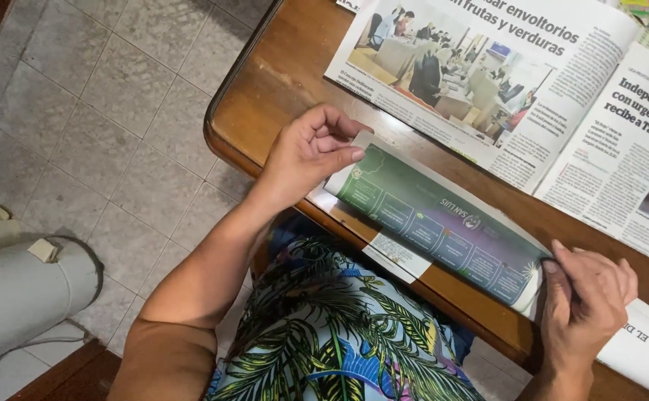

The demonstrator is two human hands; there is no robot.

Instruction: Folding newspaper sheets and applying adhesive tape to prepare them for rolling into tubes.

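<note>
A rolled newspaper sheet (436, 226), green and purple on its outer face, lies slanted along the near edge of the brown wooden table (280, 82). My left hand (309, 152) grips the roll's upper-left end, thumb on top and fingers curled. My right hand (588, 297) holds the lower-right end, fingers bent over the paper's edge. The roll rests partly on another folded sheet (395, 256) that pokes out beneath it.
An open newspaper (532, 82) with a large photo covers the far side of the table. More white paper (647, 349) lies at the right. A grey tiled floor (102, 111) is to the left, with a pale cylindrical object (20, 293) on it.
</note>
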